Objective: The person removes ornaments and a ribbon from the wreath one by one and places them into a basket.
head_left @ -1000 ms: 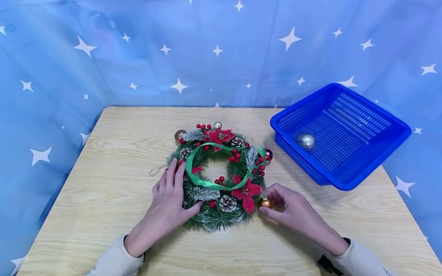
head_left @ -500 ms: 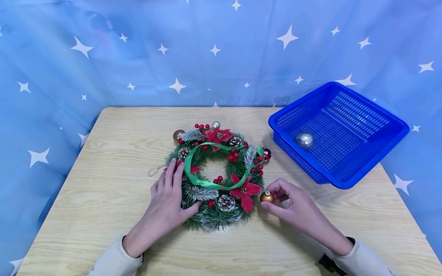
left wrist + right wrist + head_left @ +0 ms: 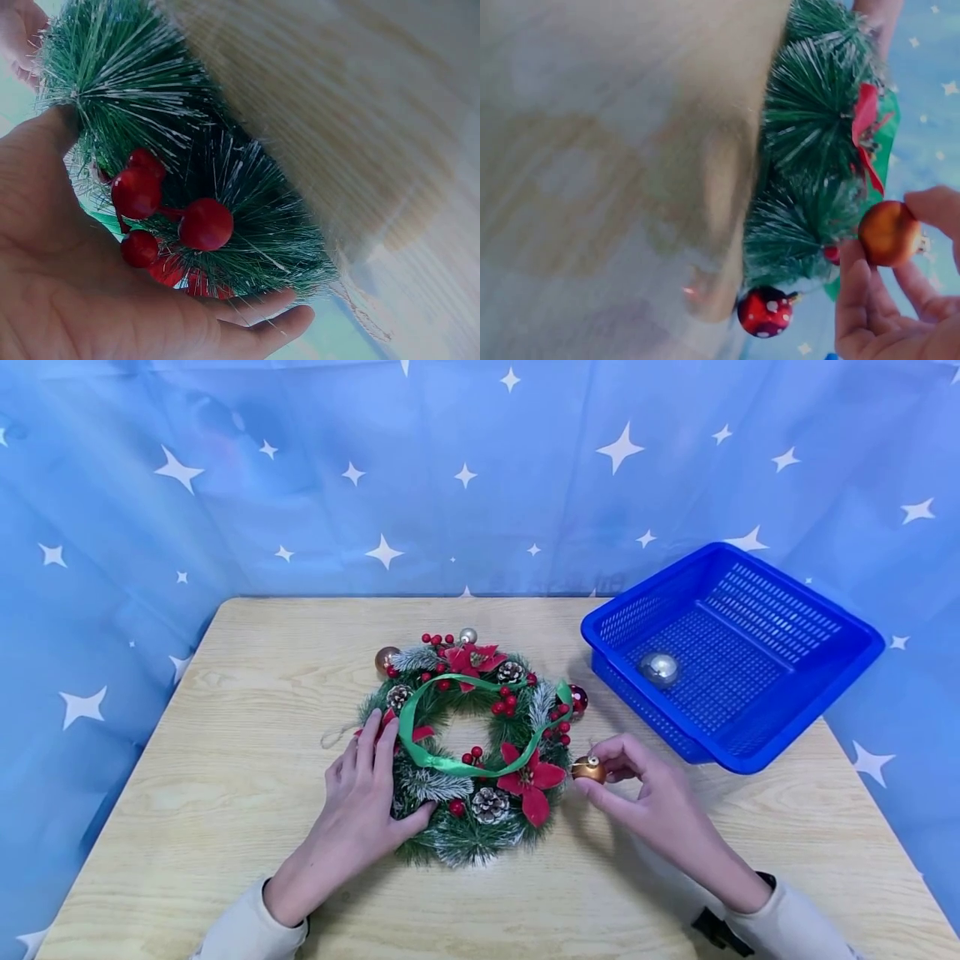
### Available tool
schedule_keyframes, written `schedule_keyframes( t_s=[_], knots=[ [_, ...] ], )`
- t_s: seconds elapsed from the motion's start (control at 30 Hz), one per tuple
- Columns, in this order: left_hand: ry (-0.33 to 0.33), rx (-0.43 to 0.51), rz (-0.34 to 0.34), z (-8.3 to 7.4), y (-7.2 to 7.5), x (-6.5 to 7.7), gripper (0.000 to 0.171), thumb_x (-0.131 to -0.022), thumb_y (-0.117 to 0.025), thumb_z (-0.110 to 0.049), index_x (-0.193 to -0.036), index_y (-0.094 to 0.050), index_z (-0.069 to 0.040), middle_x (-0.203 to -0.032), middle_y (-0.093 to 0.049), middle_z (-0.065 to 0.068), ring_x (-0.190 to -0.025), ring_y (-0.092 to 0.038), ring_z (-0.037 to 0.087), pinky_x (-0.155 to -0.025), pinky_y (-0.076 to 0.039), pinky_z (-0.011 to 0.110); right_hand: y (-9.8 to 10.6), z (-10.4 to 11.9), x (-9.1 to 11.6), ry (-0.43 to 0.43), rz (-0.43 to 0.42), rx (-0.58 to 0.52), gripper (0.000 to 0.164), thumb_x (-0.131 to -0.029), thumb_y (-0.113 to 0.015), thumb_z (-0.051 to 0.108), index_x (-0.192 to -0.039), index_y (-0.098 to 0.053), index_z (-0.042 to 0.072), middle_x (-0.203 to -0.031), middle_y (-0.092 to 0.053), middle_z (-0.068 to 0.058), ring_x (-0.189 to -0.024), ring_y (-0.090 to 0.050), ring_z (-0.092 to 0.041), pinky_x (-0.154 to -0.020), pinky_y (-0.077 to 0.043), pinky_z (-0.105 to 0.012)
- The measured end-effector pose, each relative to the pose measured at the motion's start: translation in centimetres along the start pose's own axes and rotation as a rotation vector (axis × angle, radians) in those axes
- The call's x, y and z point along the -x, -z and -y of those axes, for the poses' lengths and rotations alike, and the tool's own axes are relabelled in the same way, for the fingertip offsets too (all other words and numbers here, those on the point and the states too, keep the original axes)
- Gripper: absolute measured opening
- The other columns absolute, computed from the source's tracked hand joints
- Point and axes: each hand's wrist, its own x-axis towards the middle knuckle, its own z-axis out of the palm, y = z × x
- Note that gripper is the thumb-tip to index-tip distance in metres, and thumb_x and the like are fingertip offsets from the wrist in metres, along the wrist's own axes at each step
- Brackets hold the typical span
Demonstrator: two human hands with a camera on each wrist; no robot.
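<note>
Evergreen sprigs, red poinsettias, berries and pinecones make up the wreath (image 3: 442, 843) lying on the table. A loop of green ribbon (image 3: 450, 766) lies across it. My left hand (image 3: 360, 802) rests on the wreath's left side, fingers extended and thumb spread apart; the left wrist view has red berries (image 3: 206, 223) beside the palm. At the wreath's right edge, my right hand (image 3: 652, 793) pinches a gold bauble (image 3: 588, 769) between thumb and fingers. In the right wrist view, that gold bauble (image 3: 889, 233) stands near the sprigs. I cannot tell whether it is fastened to the wreath.
A blue basket (image 3: 622, 681) with a silver bauble (image 3: 660, 669) inside stands at the back right. Around the wreath's rim are a brown bauble (image 3: 387, 661), a small silver bauble (image 3: 468, 636) and a dotted red bauble (image 3: 577, 699). Starry blue cloth (image 3: 315, 510) hangs behind the table.
My right hand has moved up and slightly right with the gold bauble, which has tilted and come away from the wreath's edge. My left hand stays on the wreath.
</note>
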Motion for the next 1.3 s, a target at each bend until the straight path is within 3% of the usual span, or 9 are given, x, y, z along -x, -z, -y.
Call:
schedule_keyframes(
  t_s=[0.27,0.63,1.3],
  knots=[
    [-0.017,0.014,0.0,-0.3,-0.3,-0.2,0.12,-0.086,-0.091,-0.047,-0.172,-0.018,-0.003,-0.178,-0.01,0.025,-0.151,-0.029,0.06,-0.11,-0.027,0.077,1.3,-0.2,-0.4,0.053,-0.066,0.034,0.035,-0.087,-0.091,0.002,-0.114,-0.07,0.012,-0.098,-0.076,0.008,-0.086,-0.072,-0.01,-0.079,-0.054,-0.017],
    [-0.033,0.003,-0.005,0.0,-0.2,0.0,0.12,-0.086,-0.091,-0.046,-0.172,-0.019,-0.004,-0.178,-0.011,0.025,-0.152,-0.029,0.058,-0.109,-0.026,0.078,2.4,-0.9,-1.3,0.02,-0.102,0.02,0.035,-0.088,-0.091,0.0,-0.116,-0.071,0.006,-0.1,-0.079,0.0,-0.088,-0.072,-0.009,-0.081,-0.056,-0.017],
    [-0.021,0.005,-0.027,-0.1,0.0,0.2,0.121,-0.084,-0.092,-0.041,-0.171,-0.018,-0.002,-0.176,-0.012,0.026,-0.151,-0.03,0.059,-0.106,-0.027,0.079,7.1,-1.6,-4.0,-0.123,-0.151,-0.069,0.031,-0.098,-0.083,0.006,-0.123,-0.067,0.001,-0.106,-0.074,-0.007,-0.091,-0.072,-0.006,-0.077,-0.056,-0.015]
  ],
)
